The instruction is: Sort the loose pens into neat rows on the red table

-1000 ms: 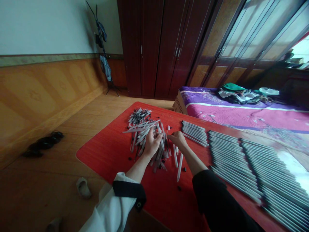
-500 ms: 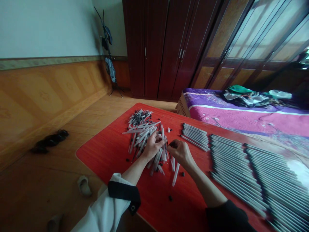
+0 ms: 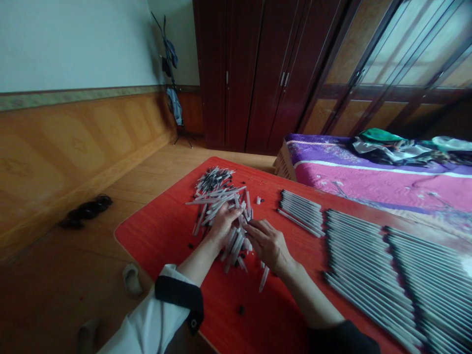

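A loose pile of grey and white pen barrels (image 3: 216,196) lies on a red table (image 3: 165,231). My left hand (image 3: 222,223) rests on the near side of the pile, fingers curled around several barrels. My right hand (image 3: 267,243) lies just to its right, fingers stretched toward the pile and touching barrels there. A single white barrel (image 3: 264,279) lies below my right hand. Small black caps (image 3: 241,310) are scattered on the table.
Neat rows of assembled pens (image 3: 372,265) cover the table's right side, with a smaller row (image 3: 300,211) beyond my right hand. A bed with a pink and purple cover (image 3: 368,177) stands behind. Dark wardrobes, slippers (image 3: 86,211) and a coat stand are on the wooden floor.
My right hand has moved left and down onto the pile and its fingers have stretched out. My left hand has stayed on the barrels. The view has shifted slightly.
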Action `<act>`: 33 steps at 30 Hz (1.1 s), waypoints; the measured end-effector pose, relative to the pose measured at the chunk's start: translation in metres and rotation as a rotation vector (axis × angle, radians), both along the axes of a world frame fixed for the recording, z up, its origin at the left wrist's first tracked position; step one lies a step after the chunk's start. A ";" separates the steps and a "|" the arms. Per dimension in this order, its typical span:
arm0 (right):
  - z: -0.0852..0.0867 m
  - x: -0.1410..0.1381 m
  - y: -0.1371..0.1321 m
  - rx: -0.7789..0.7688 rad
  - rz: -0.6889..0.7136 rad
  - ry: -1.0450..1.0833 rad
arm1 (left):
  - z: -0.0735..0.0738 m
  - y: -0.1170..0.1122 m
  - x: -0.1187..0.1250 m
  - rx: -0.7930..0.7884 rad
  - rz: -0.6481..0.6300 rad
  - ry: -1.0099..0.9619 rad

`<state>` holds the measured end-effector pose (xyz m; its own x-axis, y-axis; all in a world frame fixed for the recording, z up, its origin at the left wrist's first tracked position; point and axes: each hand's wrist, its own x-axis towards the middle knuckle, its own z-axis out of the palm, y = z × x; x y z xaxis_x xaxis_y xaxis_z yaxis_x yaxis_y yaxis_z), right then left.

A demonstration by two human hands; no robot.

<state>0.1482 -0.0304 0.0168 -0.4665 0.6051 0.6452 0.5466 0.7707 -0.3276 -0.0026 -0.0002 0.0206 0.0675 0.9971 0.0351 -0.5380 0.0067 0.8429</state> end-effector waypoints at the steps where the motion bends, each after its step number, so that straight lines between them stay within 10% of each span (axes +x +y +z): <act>1: 0.000 -0.002 -0.001 0.028 0.015 0.018 | 0.000 -0.001 0.000 0.005 -0.007 0.001; 13: 0.082 0.024 -0.018 -0.314 -0.370 0.888 | 0.005 -0.017 0.005 0.352 0.183 0.651; 22: 0.095 0.025 -0.027 -0.275 -0.419 0.567 | 0.001 -0.021 0.004 0.778 0.239 1.048; 33: 0.099 0.028 -0.027 -0.249 -0.509 0.503 | -0.005 -0.018 0.005 0.796 0.255 1.124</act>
<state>0.1763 -0.0570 0.1154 0.2237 0.8225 0.5229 0.5541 0.3341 -0.7625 0.0020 -0.0187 0.0159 0.2591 0.7242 0.6391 0.5048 -0.6657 0.5496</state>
